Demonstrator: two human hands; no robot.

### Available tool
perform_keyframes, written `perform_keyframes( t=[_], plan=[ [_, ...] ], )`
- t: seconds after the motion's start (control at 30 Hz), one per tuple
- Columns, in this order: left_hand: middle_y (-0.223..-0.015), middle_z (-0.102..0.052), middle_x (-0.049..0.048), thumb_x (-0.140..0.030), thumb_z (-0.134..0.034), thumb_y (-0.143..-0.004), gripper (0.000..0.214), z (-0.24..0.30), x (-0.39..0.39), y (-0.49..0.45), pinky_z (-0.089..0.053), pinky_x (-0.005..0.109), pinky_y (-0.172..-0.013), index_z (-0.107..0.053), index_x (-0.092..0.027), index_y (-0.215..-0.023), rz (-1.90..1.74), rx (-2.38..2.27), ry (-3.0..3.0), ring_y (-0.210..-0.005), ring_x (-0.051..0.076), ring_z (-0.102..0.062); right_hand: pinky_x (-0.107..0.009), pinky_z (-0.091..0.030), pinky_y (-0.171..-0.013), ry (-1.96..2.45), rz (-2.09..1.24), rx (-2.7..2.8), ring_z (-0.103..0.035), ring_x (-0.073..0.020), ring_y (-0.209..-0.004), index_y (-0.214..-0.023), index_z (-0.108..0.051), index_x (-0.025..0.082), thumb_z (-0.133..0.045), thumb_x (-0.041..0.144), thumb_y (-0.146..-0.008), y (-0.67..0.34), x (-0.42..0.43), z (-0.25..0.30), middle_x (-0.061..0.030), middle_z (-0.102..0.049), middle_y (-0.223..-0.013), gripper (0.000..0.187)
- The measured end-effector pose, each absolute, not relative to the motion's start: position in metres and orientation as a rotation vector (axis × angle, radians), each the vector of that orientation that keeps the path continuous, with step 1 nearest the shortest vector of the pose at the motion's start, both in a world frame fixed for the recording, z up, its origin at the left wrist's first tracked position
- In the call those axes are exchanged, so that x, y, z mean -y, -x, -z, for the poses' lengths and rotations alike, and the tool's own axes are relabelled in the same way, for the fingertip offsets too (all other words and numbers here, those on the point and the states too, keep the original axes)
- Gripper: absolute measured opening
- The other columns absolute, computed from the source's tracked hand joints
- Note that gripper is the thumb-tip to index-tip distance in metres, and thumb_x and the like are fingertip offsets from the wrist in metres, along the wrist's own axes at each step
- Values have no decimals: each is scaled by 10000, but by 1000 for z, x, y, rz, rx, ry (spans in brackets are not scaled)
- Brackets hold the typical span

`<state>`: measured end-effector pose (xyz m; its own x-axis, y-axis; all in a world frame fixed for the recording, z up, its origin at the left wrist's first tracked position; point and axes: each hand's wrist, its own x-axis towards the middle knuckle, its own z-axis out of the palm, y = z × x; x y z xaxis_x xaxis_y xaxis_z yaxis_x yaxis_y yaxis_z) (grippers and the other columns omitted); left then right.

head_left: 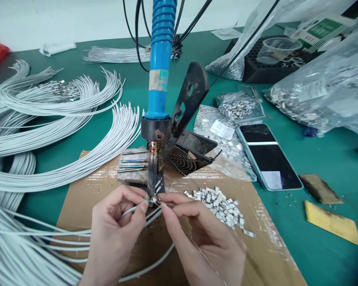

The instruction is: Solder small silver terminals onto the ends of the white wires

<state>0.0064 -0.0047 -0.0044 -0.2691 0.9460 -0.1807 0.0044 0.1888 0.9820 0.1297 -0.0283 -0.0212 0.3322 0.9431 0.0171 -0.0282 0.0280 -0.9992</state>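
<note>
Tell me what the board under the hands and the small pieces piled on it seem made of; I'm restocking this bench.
The board looks like brown corrugated cardboard wrapped in clear tape: glossy wrinkled streaks cross a matt brown surface. The small pieces look like bright metal, probably stamped terminals: silvery, sharp-edged, glinting. The white wire pinched by the left hand and right hand seems plastic-sheathed: smooth and evenly white.

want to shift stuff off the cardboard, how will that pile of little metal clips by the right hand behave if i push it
The pile of metal clips would probably scatter rather than slide as one: the pieces lie loose, with strays already trailing toward the cardboard's edge. Each looks tiny and thin, so likely very light and fiddly to pinch. The cardboard seems taped glossy, so they may skid easily.
</note>
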Motion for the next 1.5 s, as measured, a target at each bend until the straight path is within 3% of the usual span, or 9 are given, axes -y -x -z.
perform_keyframes(
  t=[0.43,0.63,0.83,1.0,1.2,1.5],
  plan=[
    [-730,-719,-10,-117,-810,-725,145,7,4,-2,-528,109,-591,-732,-182,-622,-1230,-1492,-983,-625,86,-685,-157,-577,-706,1355,-951,961,-786,-140,-876,-733,-712,251,-762,192,-897,-131,28,23,11,-819,-923,182],
    [-808,-742,-12,-138,-793,-832,162,13,8,4,-539,101,-669,-750,-196,-687,-1146,-1435,-981,-699,81,-718,-121,-556,-730,1389,-939,967,-782,-103,-860,-718,-693,258,-757,209,-896,-130,27,21,42,-815,-917,195],
    [-761,-746,-4,-136,-826,-767,154,10,7,0,-545,114,-662,-744,-191,-649,-1185,-1461,-936,-688,99,-720,-126,-542,-599,1424,-933,991,-790,-130,-850,-702,-666,241,-739,225,-903,-130,25,20,15,-818,-918,215],
    [-794,-755,7,-152,-794,-825,164,12,7,-2,-539,131,-670,-753,-195,-672,-1185,-1451,-907,-703,105,-709,-141,-549,-586,1410,-916,1028,-800,-147,-843,-709,-673,237,-735,222,-901,-131,24,20,-2,-824,-930,202],
    [-800,-733,0,-155,-796,-836,167,13,9,4,-539,140,-669,-765,-199,-679,-1183,-1429,-900,-719,112,-710,-133,-508,-515,1401,-910,1035,-741,-79,-609,-707,-667,241,-732,205,-901,-129,23,19,31,-827,-928,208],
    [-782,-729,10,-149,-815,-798,179,9,8,-3,-516,141,-634,-753,-185,-633,-1230,-1458,-796,-679,106,-671,-181,-528,-485,1376,-936,1017,-783,-150,-672,-713,-671,227,-745,204,-906,-130,22,17,-42,-832,-934,207]
  ],
)
